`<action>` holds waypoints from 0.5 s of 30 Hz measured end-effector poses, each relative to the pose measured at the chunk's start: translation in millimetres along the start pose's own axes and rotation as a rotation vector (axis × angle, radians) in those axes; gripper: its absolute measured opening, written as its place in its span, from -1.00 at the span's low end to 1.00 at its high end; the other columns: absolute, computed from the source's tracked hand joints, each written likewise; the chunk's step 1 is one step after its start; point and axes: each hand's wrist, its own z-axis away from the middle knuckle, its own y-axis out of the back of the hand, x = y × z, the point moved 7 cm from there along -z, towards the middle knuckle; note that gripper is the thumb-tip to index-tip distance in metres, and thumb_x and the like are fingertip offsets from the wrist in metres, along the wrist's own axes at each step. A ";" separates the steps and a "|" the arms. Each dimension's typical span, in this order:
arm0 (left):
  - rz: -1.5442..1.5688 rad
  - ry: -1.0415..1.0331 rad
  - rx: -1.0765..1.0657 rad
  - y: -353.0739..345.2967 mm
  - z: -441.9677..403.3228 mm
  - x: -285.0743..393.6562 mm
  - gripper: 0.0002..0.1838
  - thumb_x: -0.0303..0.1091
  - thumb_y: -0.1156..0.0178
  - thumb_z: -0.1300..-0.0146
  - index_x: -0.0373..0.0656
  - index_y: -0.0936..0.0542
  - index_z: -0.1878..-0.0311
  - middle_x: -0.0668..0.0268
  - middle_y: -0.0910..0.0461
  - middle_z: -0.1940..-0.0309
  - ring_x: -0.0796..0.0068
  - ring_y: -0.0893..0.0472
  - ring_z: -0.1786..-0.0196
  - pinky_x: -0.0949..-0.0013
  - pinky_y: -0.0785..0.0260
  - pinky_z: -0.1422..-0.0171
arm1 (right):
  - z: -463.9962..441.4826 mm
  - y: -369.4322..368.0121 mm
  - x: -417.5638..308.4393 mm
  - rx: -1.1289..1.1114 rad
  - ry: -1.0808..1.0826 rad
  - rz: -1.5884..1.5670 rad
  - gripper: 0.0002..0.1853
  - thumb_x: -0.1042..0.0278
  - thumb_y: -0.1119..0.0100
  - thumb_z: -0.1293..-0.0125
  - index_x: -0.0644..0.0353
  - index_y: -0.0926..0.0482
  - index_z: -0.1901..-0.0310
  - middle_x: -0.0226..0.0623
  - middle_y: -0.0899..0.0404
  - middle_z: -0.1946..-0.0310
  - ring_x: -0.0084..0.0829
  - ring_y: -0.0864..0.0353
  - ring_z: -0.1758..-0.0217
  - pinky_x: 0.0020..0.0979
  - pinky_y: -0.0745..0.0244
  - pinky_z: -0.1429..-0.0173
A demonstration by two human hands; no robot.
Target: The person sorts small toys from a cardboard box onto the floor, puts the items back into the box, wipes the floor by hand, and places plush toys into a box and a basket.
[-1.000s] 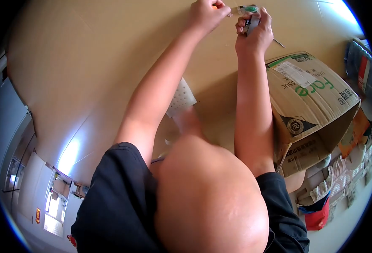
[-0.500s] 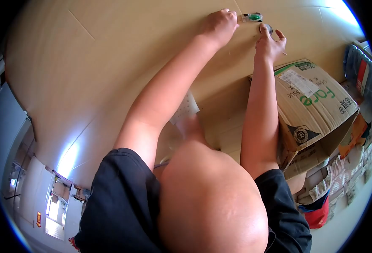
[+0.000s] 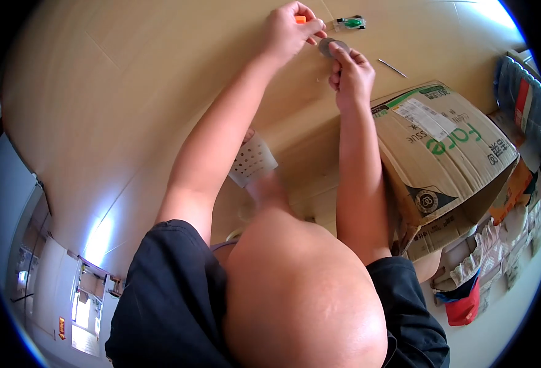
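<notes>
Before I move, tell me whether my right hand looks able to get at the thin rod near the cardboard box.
Probably yes: the thin rod lies close to your right hand, with nothing visible between them. That hand grips a grey disc, though, so it may need freeing first.

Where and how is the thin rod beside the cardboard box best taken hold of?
Probably at the middle of the thin rod, from above, with a pinch across its two long sides. It is slim and lies flat on the tan surface, with bare surface along both sides, while the cardboard box sits near one end.
</notes>
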 end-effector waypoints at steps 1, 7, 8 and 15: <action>0.014 -0.029 0.029 -0.6 -5.9 -1.3 -0.83 -0.31 -0.28 -0.20 -0.20 -0.55 0.36 0.24 -0.68 0.40 0.44 -0.68 0.37 0.40 -0.51 0.29 | 4.4 -2.3 5.7 -0.026 -0.020 -0.053 -0.80 0.41 -0.35 -0.19 0.27 -0.50 0.30 -0.41 -0.43 0.67 -0.64 -0.25 0.81 -0.54 -0.03 0.76; -0.449 -0.228 0.001 -26.1 -26.6 40.2 -0.88 -0.39 -0.27 -0.20 -0.22 -0.59 0.41 0.34 -0.63 0.51 0.55 -0.61 0.44 0.36 -0.47 0.35 | 35.0 -22.1 31.6 -0.406 -0.389 -0.610 -0.86 0.31 -0.06 -0.43 0.15 -0.44 0.29 -0.61 -0.20 0.75 -0.70 -0.10 0.81 -0.61 -0.05 0.73; -0.564 -0.227 -0.018 -32.4 -28.0 46.0 -0.87 -0.40 -0.25 -0.20 -0.22 -0.58 0.42 0.33 -0.61 0.54 0.54 -0.60 0.45 0.35 -0.45 0.37 | 40.9 -24.0 32.7 -0.499 -0.436 -0.771 -0.85 0.31 -0.04 -0.44 0.16 -0.44 0.28 -0.61 -0.20 0.77 -0.70 -0.11 0.81 -0.62 -0.05 0.74; -1.012 -0.531 -0.044 -80.8 -29.8 27.0 -0.86 -0.36 -0.26 -0.11 -0.21 -0.55 0.44 0.04 -0.56 0.49 0.15 -0.64 0.30 0.12 -0.51 0.23 | 90.2 -34.3 12.8 -1.076 -0.494 -1.231 -0.88 0.41 0.00 -0.43 0.25 -0.32 0.15 -0.31 -0.55 0.70 -0.61 -0.35 0.83 -0.63 -0.17 0.82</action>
